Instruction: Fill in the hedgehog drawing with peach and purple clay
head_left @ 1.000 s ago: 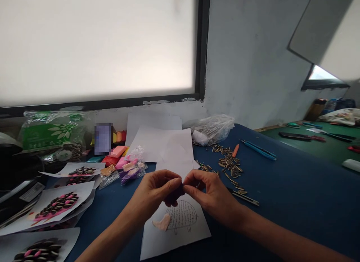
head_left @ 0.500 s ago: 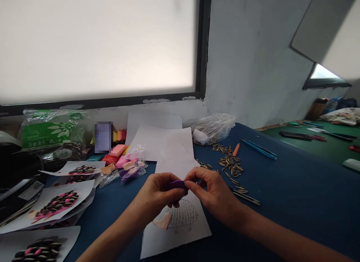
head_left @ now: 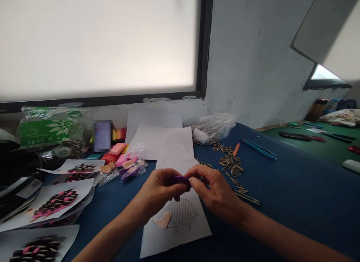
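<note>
A lump of purple modelling clay (head_left: pixel 180 180) is held up between my two hands. My left hand (head_left: pixel 161 187) wraps its fingers and thumb round the lump. The thumb and forefinger of my right hand (head_left: pixel 209 185) pinch its right end. Below them lies a sheet of white paper (head_left: pixel 157 243) with an outline drawing of a round-backed animal (head_left: pixel 182 214), its body filled with small marks. Flat peach-coloured clay (head_left: pixel 164 220) covers the animal's head at the left. My hands hide the upper part of the sheet.
Striped sunflower seeds (head_left: pixel 231 163), an orange clay stick (head_left: pixel 236 149), blue tweezers (head_left: pixel 258 148) and metal tweezers (head_left: pixel 247 197) lie at right. Clay packets (head_left: pixel 132 168), a green-printed bag (head_left: pixel 50 130) and finished seed pictures (head_left: pixel 60 202) are at left. A crumpled plastic bag (head_left: pixel 216 127) sits by the wall.
The purple clay and my left fingers have shifted slightly to the right. My right fingertips still pinch the clay's end, in a slightly changed grip. The objects on the table stay put.
</note>
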### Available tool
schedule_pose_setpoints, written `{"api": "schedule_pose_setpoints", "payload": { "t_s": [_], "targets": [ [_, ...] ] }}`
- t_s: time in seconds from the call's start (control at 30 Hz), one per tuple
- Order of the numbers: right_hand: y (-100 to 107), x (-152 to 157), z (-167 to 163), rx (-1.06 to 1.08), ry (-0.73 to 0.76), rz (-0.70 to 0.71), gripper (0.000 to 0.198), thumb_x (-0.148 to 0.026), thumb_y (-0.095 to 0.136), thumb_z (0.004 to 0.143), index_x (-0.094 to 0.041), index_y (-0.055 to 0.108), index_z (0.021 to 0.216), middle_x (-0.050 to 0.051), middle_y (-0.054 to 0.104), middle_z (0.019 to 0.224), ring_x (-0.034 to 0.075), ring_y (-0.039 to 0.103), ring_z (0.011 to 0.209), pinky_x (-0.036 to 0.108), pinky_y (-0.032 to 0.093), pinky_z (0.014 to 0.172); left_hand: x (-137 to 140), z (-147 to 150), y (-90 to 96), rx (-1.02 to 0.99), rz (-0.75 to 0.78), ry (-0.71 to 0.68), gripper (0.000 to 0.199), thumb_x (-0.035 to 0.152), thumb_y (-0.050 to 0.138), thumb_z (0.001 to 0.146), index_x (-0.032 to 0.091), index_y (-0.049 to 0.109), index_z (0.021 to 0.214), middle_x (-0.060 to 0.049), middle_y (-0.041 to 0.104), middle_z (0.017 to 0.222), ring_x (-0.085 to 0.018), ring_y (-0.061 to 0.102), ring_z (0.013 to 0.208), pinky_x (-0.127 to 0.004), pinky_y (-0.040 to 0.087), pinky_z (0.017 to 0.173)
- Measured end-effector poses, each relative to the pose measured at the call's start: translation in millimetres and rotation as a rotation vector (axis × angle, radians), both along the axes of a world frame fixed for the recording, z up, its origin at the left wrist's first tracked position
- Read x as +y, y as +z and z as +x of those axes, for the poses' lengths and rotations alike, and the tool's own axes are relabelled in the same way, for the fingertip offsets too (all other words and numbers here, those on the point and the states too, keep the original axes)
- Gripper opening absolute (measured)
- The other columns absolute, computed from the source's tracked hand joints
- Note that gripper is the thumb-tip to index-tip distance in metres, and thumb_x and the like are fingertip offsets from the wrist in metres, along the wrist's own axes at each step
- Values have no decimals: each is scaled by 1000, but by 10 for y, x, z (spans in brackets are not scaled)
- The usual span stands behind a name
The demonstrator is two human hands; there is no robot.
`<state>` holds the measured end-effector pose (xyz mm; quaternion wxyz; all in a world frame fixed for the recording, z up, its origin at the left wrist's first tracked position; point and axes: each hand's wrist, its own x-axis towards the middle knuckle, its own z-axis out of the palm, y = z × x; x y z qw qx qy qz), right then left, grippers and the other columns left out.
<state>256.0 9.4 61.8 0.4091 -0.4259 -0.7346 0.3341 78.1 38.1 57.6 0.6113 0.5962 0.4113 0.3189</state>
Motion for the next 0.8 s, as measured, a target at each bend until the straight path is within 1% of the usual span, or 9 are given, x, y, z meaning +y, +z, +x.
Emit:
{"api": "schedule_pose_setpoints", "payload": {
  "t_s": [0.13,0.2,0.33,0.43,0.5,0.57,0.63,0.7,0.8],
  "targets": [
    [-13,9,0,1,-3,-16,17,-26,58,93,-18,71,87,3,66,84,17,61,77,29,46,63,11,9,-30,5,0,-10,29,38,78,66,14,65,76,3,60,63,-11,53,57,-24,41,55],
    [-39,24,-4,16,-4,-19,15,-26,61,92,-17,70,83,3,66,82,17,61,77,29,47,65,8,13,-41,15,-3,-20,28,36,79,66,14,64,73,3,60,62,-10,52,56,-24,40,54],
    [-73,54,5,54,-3,-26,19,-22,58,94,-18,69,79,2,66,81,16,60,75,29,47,67,4,21,-41,28,-9,-29,26,34,78,64,14,64,75,2,61,65,-11,52,59,-24,41,55],
    [-67,63,16,58,-5,-21,23,-24,57,95,-17,68,76,3,66,82,17,60,78,30,47,68,12,25,-33,47,-19,-30,28,36,77,63,15,63,74,2,62,65,-12,52,58,-24,41,54],
    [-58,60,15,67,2,-37,23,-27,56,96,-18,70,80,3,66,83,17,61,77,30,47,67,13,27,-29,60,-24,-24,28,38,76,63,15,62,71,3,60,62,-11,51,55,-24,40,52],
    [-54,53,6,87,12,-56,18,-29,59,94,-18,71,86,2,67,84,17,61,76,29,47,65,3,31,-25,74,-24,-17,28,39,76,63,15,61,68,4,57,58,-10,48,52,-24,37,50],
    [-56,45,-5,97,15,-64,13,-27,63,92,-18,70,84,2,68,85,17,62,78,28,48,66,-13,36,-21,100,-31,-12,27,37,76,63,15,61,68,5,55,57,-9,46,53,-23,35,50],
    [-62,44,-10,92,4,-64,16,-24,63,92,-18,69,78,2,67,82,17,62,79,28,47,69,-27,38,-15,108,-47,-9,25,33,77,62,15,61,69,5,55,58,-9,45,55,-23,34,51],
    [-69,57,-9,117,-4,-105,19,-24,59,94,-17,68,79,1,65,77,15,59,72,27,47,65,-26,32,-9,63,-71,-18,25,28,78,58,16,61,72,5,56,62,-10,46,58,-23,35,54]
  ]
}}
